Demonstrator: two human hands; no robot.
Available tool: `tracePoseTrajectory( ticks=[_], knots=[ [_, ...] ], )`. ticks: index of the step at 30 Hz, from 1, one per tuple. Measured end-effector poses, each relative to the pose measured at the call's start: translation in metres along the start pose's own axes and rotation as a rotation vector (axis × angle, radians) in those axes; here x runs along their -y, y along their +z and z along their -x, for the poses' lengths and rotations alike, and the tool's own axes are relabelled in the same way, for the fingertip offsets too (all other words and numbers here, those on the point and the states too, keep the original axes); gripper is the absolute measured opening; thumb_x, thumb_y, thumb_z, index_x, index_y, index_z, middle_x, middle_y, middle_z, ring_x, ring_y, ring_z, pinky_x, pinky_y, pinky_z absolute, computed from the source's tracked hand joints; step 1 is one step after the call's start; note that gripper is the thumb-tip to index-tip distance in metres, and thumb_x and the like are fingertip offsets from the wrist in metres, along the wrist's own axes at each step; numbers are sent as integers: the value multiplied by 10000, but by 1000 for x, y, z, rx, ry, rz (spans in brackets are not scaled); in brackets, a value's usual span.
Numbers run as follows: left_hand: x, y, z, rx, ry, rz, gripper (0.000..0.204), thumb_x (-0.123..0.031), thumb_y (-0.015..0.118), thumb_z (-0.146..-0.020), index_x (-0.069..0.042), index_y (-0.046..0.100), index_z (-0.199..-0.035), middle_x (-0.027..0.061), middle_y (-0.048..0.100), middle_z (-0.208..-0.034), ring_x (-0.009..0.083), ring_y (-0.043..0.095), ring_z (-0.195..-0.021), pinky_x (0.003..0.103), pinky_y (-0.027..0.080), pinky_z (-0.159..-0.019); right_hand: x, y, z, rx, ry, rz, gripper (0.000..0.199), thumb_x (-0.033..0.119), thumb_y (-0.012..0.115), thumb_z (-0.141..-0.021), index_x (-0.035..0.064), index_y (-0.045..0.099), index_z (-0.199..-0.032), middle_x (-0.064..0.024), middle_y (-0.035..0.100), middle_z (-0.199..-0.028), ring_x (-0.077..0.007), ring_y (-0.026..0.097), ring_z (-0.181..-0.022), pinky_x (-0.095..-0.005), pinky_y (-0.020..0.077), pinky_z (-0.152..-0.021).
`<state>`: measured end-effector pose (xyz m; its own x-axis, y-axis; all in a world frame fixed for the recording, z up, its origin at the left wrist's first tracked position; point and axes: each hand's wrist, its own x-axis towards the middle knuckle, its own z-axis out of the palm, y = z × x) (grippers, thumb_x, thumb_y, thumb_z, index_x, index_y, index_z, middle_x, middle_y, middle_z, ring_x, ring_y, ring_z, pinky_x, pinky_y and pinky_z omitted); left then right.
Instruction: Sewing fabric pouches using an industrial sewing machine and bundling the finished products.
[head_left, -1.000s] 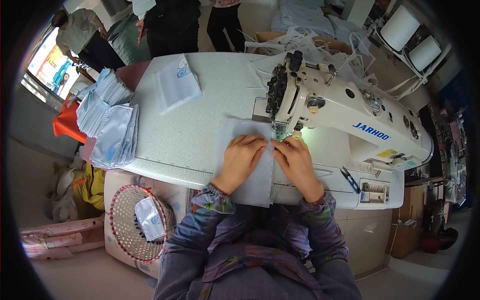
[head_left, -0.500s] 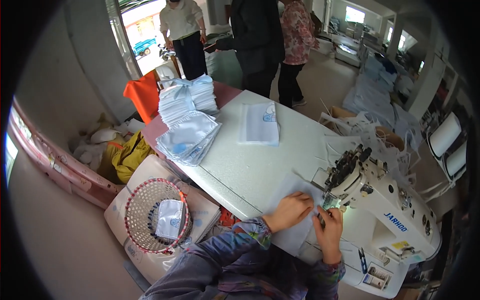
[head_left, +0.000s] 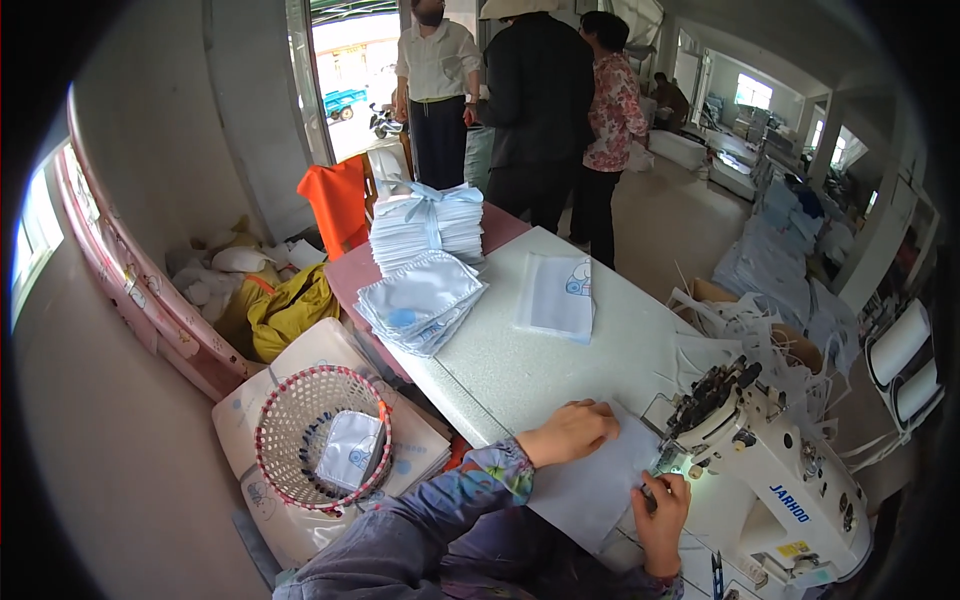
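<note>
Both hands flat on white fabric point(head_left: 590, 480) — left hand point(head_left: 570, 432), right hand point(head_left: 662, 512) w/ fingertips hidden at sewing machine point(head_left: 770, 470).

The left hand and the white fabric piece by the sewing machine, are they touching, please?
Touching. The head view shows the left hand lying flat on the white fabric piece, palm down, with no gap visible beneath it.

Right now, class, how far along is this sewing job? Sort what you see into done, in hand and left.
Done, by the look of it: a tied stack of white pieces, a fanned pile beside it, and one piece in the basket. In hand: the left hand presses a white fabric piece flat while the right hand feeds its edge under the sewing machine. Possibly left: a folded piece lying apart on the table.
</note>
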<state>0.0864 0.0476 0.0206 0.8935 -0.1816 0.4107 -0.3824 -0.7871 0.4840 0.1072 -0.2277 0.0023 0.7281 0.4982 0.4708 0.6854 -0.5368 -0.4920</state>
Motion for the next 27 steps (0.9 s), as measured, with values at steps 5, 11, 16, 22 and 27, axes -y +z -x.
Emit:
tracePoseTrajectory(
  ticks=[5,11,16,22,27],
  knots=[
    [-26,22,-17,-96,1,-353,193,-102,683,-871,-62,701,-1059,123,659,-1189,322,643,-1105,414,516,-987,-3,2,3,-10,-8,-18,311,138,823,-782,51,784,-1077,-109,595,-1036,-327,585,-969,-451,471,-874],
    [-35,74,-27,80,197,49,289,-160,695,-858,-41,665,-1120,114,643,-1179,335,644,-1095,425,517,-1015,3,-2,-2,34,-57,-32,251,77,809,-775,27,763,-1017,-116,616,-1023,-325,600,-950,-424,489,-851],
    [-27,79,-18,1,231,12,371,-208,731,-897,-34,643,-1212,112,618,-1235,334,595,-1143,425,501,-1019,10,-36,13,86,91,-86,239,35,749,-837,-4,741,-1073,-149,653,-1097,-356,634,-1012,-427,503,-911],
    [-32,76,-19,-21,225,40,324,-187,718,-896,-39,658,-1178,109,616,-1231,324,591,-1132,427,500,-1021,-14,-105,107,-177,183,382,243,176,691,-971,40,778,-1152,-164,718,-1216,-378,639,-1175,-497,494,-1028],
    [-36,78,-16,-113,197,16,191,-151,687,-871,-62,670,-1040,84,650,-1127,274,619,-1077,400,501,-1025,-24,-117,133,-280,368,465,210,98,714,-943,-6,780,-1114,-238,723,-1147,-419,663,-1102,-493,508,-1008]
  ],
)
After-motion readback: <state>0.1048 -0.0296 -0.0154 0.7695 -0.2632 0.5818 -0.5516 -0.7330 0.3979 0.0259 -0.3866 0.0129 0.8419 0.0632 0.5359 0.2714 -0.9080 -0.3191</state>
